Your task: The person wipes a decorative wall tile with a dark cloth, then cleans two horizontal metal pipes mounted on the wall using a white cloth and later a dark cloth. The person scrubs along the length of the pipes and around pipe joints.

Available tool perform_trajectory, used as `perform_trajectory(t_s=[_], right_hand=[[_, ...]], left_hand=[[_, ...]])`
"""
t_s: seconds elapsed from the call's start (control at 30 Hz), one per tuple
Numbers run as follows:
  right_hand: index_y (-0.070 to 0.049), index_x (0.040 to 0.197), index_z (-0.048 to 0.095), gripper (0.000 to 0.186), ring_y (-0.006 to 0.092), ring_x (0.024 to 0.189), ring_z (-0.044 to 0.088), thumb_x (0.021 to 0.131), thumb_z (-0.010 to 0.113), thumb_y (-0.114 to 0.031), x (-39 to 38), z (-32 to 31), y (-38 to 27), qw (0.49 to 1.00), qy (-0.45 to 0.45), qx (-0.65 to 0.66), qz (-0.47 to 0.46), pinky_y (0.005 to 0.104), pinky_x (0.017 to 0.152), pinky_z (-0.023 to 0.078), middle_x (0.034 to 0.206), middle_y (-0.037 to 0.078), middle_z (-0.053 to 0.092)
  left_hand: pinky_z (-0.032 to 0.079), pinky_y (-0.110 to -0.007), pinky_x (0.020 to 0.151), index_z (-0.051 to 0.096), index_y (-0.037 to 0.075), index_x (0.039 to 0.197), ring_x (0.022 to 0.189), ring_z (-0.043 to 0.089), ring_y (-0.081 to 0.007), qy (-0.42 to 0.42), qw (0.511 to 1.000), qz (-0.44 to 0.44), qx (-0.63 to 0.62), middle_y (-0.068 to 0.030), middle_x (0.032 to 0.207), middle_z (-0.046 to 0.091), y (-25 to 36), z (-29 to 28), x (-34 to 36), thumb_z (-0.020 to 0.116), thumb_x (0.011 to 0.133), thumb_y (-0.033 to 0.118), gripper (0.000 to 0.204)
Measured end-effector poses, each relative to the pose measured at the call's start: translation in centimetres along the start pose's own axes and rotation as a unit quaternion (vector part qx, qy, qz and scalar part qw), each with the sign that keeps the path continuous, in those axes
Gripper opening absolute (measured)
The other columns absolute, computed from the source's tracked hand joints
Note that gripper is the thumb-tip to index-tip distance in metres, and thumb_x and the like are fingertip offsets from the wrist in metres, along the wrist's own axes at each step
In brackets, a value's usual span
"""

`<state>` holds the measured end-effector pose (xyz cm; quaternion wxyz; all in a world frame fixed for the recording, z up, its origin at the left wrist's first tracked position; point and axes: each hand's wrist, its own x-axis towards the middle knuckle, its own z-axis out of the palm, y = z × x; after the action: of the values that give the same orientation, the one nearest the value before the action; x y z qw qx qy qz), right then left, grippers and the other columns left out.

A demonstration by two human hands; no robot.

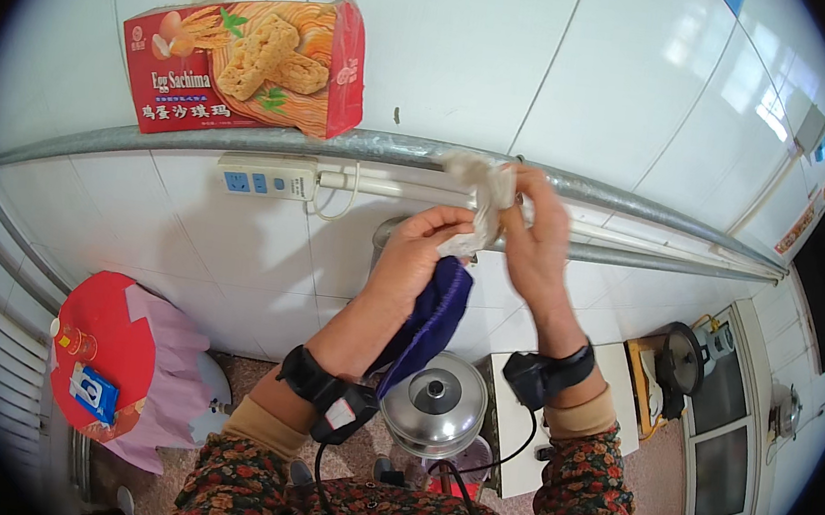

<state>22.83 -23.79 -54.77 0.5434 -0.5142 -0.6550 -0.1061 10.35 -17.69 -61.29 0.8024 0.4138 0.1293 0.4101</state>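
Note:
Both hands are raised in front of the tiled wall, at the grey metal pipe (389, 147). My left hand (408, 257) pinches the lower end of a crumpled off-white piece of thin material (484, 200), either cloth or soft plastic; I cannot tell which. My right hand (537, 238), slightly smeared, has its fingers closed on the upper part of the same piece. Below my left fingers hangs a dark purple cloth (435, 310), partly behind my left wrist. Whether the two pieces are joined is hidden.
A red snack box (247, 64) rests on the pipe by the wall, above a white power strip (268, 179). Below stands a lidded steel pot (434, 406). At left is a red-topped round table (110, 311) with a blue packet; at right, a white-topped table (514, 439).

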Motion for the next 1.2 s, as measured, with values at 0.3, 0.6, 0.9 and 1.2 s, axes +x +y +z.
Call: perform_trajectory(t_s=[0.3,0.6,0.9,1.2], right_hand=[[-0.005,0.084,0.058,0.013,0.0271,0.088,0.054,0.074,0.054,0.001,5.0,2.2,1.5,0.938,-0.182,-0.213,-0.205,0.0369,0.082,0.044,0.093,0.009,0.059],[-0.006,0.079,0.057,0.01,0.0254,0.083,0.052,0.072,0.054,0.001,5.2,-0.4,3.4,0.92,-0.19,-0.229,-0.257,0.0365,0.08,0.042,0.083,0.007,0.055],[-0.001,0.083,0.056,0.008,0.0299,0.083,0.055,0.077,0.06,0.003,3.5,-8.2,5.6,0.973,-0.114,-0.201,-0.03,0.0366,0.073,0.046,0.084,0.01,0.058],[-0.002,0.082,0.056,0.012,0.0286,0.083,0.053,0.079,0.067,-0.009,2.9,-5.1,7.9,0.99,-0.088,-0.074,-0.076,0.0373,0.071,0.046,0.086,0.009,0.056]], left_hand=[[0.047,-0.023,0.058,0.065,0.002,0.102,0.066,0.058,-0.0109,0.149,0.983,0.09,-0.053,-0.0061,0.084,0.065,3.2,-6.4,-2.9,0.061,0.087,0.002,0.015],[0.047,-0.022,0.061,0.063,0.002,0.101,0.07,0.058,-0.0091,0.194,0.962,0.18,0.065,-0.005,0.087,0.066,4.0,-6.6,-3.7,0.062,0.087,0.003,0.014],[0.046,-0.022,0.062,0.063,0.002,0.102,0.071,0.058,-0.0086,0.164,0.97,0.145,0.109,-0.0045,0.088,0.066,2.6,-5.6,-4.6,0.062,0.088,0.004,0.014],[0.046,-0.023,0.058,0.063,0.002,0.103,0.068,0.058,-0.0095,0.156,0.976,0.115,0.099,-0.005,0.086,0.065,-0.4,-3.2,-3.1,0.062,0.088,0.004,0.016]])
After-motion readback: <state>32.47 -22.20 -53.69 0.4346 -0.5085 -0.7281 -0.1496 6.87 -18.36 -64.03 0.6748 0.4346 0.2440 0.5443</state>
